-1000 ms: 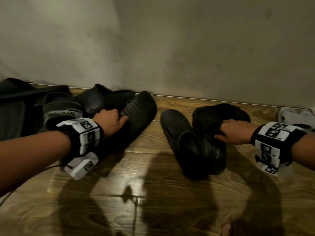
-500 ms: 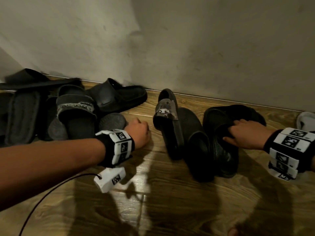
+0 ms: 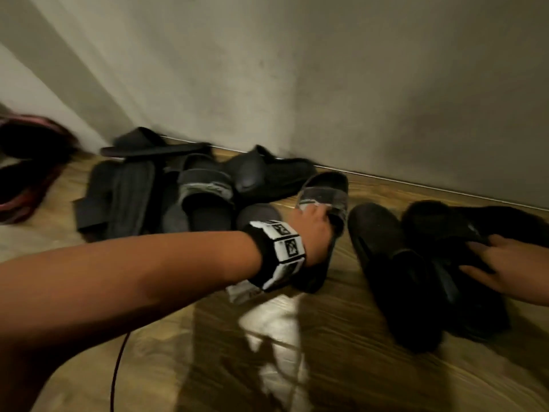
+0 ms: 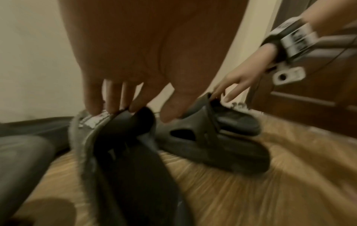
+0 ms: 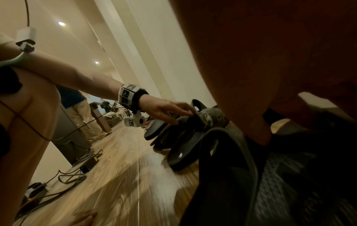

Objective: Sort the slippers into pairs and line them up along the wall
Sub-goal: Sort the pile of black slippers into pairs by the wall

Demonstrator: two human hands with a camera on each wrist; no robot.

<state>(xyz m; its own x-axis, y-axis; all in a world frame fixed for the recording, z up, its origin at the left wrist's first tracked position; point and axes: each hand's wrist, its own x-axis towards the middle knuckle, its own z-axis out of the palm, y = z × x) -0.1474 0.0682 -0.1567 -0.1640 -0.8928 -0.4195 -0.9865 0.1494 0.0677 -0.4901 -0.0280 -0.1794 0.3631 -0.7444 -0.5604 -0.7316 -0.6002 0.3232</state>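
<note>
My left hand (image 3: 319, 221) grips a dark slide slipper with a worn grey strap (image 3: 325, 196), holding it tilted near the wall. In the left wrist view its fingers (image 4: 108, 105) lie over that strap (image 4: 92, 122) and the thumb sits opposite. A black clog (image 3: 383, 248) lies just to the right. Beside it sits another black slipper (image 3: 439, 221), and my right hand (image 3: 490, 257) holds it at the rim. The left wrist view shows that right hand (image 4: 222, 96) pinching the black slipper's (image 4: 216, 134) edge. A matching grey-strapped slide (image 3: 205, 194) sits in the left pile.
The left pile holds a black clog (image 3: 267, 173), upturned dark slippers (image 3: 124, 197) and a black slide (image 3: 148, 144) against the wall (image 3: 326, 84). Red-and-black slippers (image 3: 23, 173) lie far left. Cables (image 5: 73, 175) cross the wooden floor (image 3: 297, 352) behind, where a person (image 5: 77, 114) stands.
My left hand went from the floor to the grey-strapped slipper that stood on its side by the black clog and took hold of it. The view swung left. My right hand stays on the black slipper.
</note>
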